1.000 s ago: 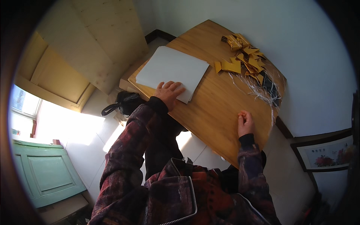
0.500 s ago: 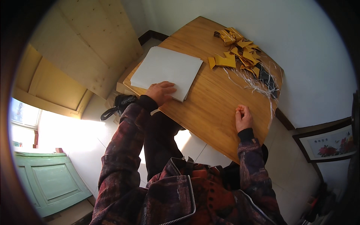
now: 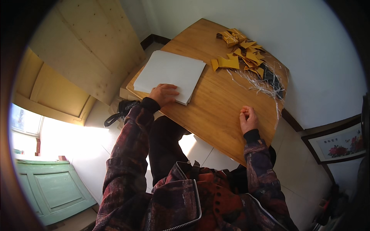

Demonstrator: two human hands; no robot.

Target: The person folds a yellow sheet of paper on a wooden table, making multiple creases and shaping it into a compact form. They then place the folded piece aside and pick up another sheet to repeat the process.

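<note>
Overhead view of a light-brown wooden tabletop [image 3: 216, 104] with 2 hands at work. Flat white stack of paper sheets [image 3: 169, 73] lying at the left part of the tabletop, near edge close to the tabletop's front edge, far corner just beside a scatter of folded yellow paper pieces [image 3: 241, 54]. Left hand [image 3: 164, 94] resting palm-down on the near edge of the stack, fingers spread and apart, pressing on the top sheet rather than clamped around anything. Right hand [image 3: 248, 119] well apart from the stack, on bare wood near the front edge, fingers curled together into a loose fist; whether anything small sits inside, impossible to tell. Pale straw-like shredded strips [image 3: 256, 82] and a dark flat object [image 3: 274, 82] beyond the yellow pieces, toward the right rim. Judged handling: single sheets light, thin and floppy, easily creased or torn; whole stack heavier, prone to sliding and fanning on smooth wood. Best hold, as judged: top sheet lifted at the near corner or edge by thumb and fingertip, with the remaining sheets pinned flat; whole stack gripped at 2 opposite edges with support beneath. Red-and-dark plaid jacket sleeves [image 3: 127, 154] entering from below.
</note>
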